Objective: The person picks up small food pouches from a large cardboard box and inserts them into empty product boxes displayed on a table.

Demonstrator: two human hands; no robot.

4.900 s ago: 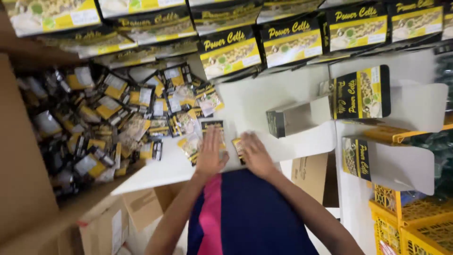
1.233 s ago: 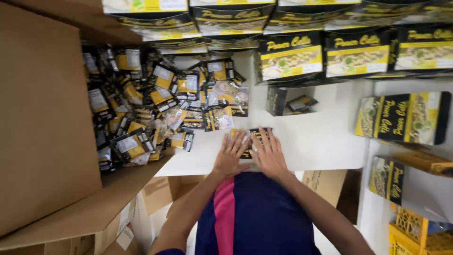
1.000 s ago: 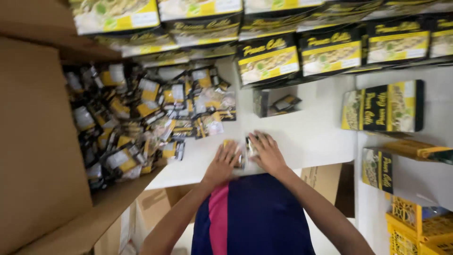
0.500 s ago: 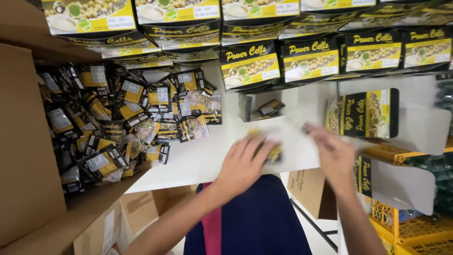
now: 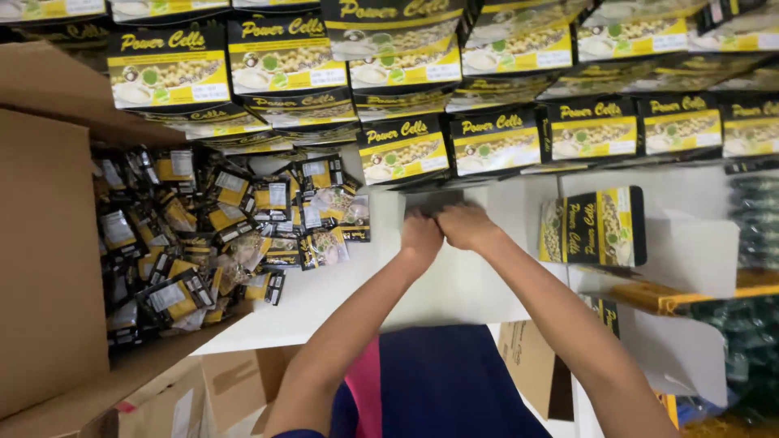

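head view: both hands have come forward from the near edge of the white surface (image 5: 324,300) to its far side, right under the stacked black-and-yellow cartons (image 5: 403,150). half a second back they were spread apart over a small sachet; now the left hand (image 5: 420,237) and right hand (image 5: 464,225) sit knuckle to knuckle at the open grey carton (image 5: 442,200), so the sachet looks to be going into it. the sachet itself is hidden, and whether each grip is clamped on it i cannot tell. the grey carton lies on its side, long axis running left to right, its mouth seemingly facing the person. a heap of loose sachets (image 5: 219,235) lies well to the left, beside a brown cardboard box (image 5: 49,268).
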